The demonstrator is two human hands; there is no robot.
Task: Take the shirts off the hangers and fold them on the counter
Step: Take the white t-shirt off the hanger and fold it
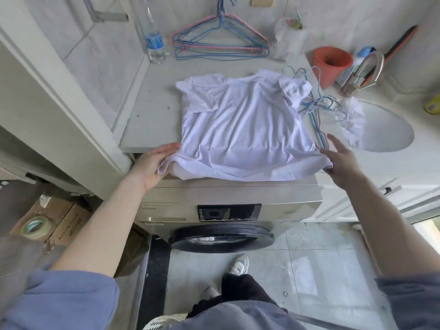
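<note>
Bright soft daylight, wide-angle edge distortion, slight blur

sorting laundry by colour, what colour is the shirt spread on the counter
The shirt is plain white, clearest in the head view.

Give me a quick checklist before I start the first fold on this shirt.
1. Shirt off its hanger and spread on the counter: ok.
2. Left hand grip on the near hem corner: ok, fingers curl round the fabric.
3. Right hand grip on the other corner: cannot tell; the fingers are straight and the hem hides the thumb.
4. Loose hangers clear of the shirt: not ok, they touch its edge on the right.
5. Sleeve by those hangers smoothed out: not ok, it is bunched.
</note>
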